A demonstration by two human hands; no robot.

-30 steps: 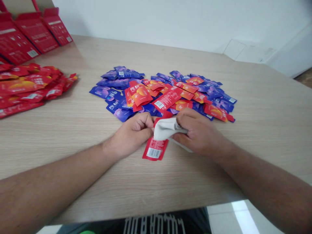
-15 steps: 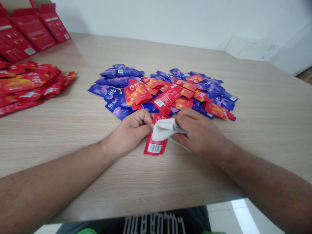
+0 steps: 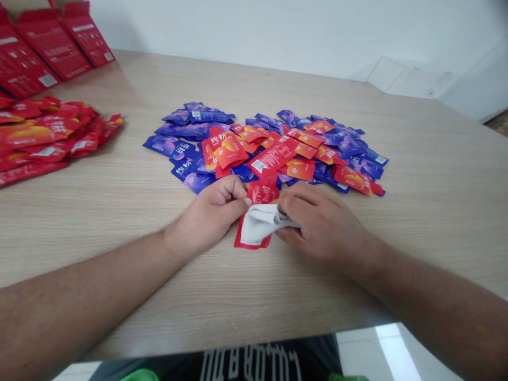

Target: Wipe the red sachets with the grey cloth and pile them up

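Forearms [image 3: 119, 280] angled inward; left hand [image 3: 222, 203] pinching, right hand [image 3: 323, 225] curled, fingers [image 3: 299, 203] bent in grip.

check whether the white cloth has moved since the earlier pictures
Yes, the white cloth has moved closer to the table's near edge.

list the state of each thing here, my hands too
red sachet: lying down, partly covered
pale cloth: bunched, over the sachet's lower part
left hand: pinching the sachet's left edge
right hand: closed on the cloth
purple-and-red heap: loose, overlapping
all-red heap: piled
red boxes: standing, flaps raised
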